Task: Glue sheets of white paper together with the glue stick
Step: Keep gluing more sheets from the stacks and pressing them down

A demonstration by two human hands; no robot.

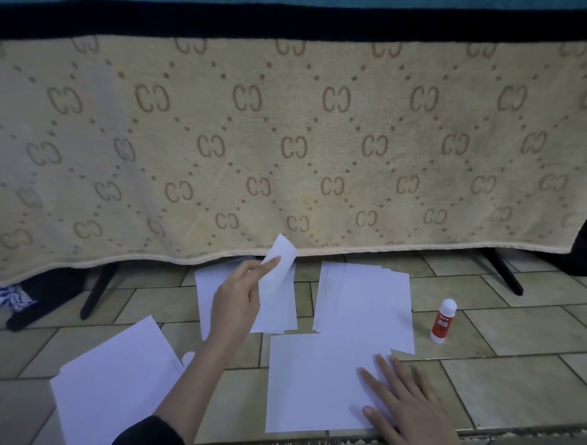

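My left hand (236,297) pinches a white sheet (277,290) by its upper part and lifts it off a small pile (209,283) on the tiled floor. My right hand (402,404) lies flat, fingers spread, on the near right corner of a white sheet (312,379) in front of me. Behind that sheet lies a fanned stack of white paper (366,300). The glue stick (443,320), red with a white cap, stands upright to the right of the stack, apart from both hands. Another stack of sheets (114,388) lies at the near left.
A beige patterned towel (281,138) hangs over a stand with dark legs (98,291) (504,273) behind the papers. Dark cloth (26,301) sits at the far left. A small white round piece (188,358) lies by my left forearm.
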